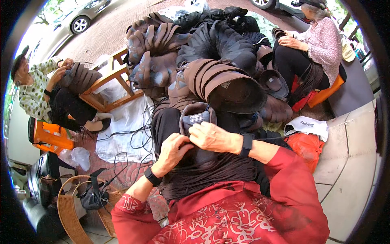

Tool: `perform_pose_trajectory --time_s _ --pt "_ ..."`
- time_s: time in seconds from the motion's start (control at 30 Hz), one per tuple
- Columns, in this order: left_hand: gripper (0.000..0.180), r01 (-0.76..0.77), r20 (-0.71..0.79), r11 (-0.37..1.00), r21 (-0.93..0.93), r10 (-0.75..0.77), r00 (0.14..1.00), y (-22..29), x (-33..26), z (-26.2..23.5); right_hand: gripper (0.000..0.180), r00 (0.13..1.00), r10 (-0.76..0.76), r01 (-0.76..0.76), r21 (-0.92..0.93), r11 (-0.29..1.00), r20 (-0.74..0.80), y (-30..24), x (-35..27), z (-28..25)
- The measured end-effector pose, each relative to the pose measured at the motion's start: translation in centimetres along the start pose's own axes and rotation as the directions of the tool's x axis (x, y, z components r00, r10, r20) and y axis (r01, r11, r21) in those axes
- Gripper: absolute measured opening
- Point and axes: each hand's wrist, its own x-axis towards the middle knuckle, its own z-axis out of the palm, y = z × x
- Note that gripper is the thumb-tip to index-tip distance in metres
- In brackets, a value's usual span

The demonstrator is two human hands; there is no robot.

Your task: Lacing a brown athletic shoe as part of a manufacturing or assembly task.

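On my lap is a dark brown-grey shoe upper (187,114), its collar opening facing away from me and a pale printed label inside. My left hand (172,151) is closed at its near left side, thumb and fingers pinched; what they pinch is too small to make out. Curled over the upper's edge, my right hand (213,137) grips it close to the left fingertips. Under both hands, a thick bundle of dark brown shoelaces (207,179) lies across my thighs. Just beyond the upper rests a nested stack of brown shoe uppers (227,83).
Large heaps of black shoe uppers (219,44) and brown ones rise ahead. A wooden stool frame (111,101) and white sheet (122,138) lie left. Two people sit nearby handling uppers. A red plastic bag (306,150) is at right, a wicker chair (73,211) at lower left.
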Motion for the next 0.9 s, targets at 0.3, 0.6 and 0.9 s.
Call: perform_pose_trajectory --time_s 0.3,0.6,0.9 --pt "0.009 0.363 -0.060 0.826 -0.432 -0.428 0.902 0.3 4.2 0.0 0.023 0.876 0.398 -0.309 0.316 0.897 -0.271 3.7 2.4 -2.3" --pt "0.012 0.378 -0.023 0.504 -0.776 -0.622 0.782 -0.7 5.9 -1.5 0.018 0.740 0.672 -0.609 0.383 0.695 -0.043 0.4 1.9 2.5" --pt "0.009 0.253 0.002 0.481 -0.840 -0.462 0.887 0.4 8.6 -4.0 0.008 0.418 0.854 -0.177 0.894 0.412 -0.311 1.5 3.3 -3.1"
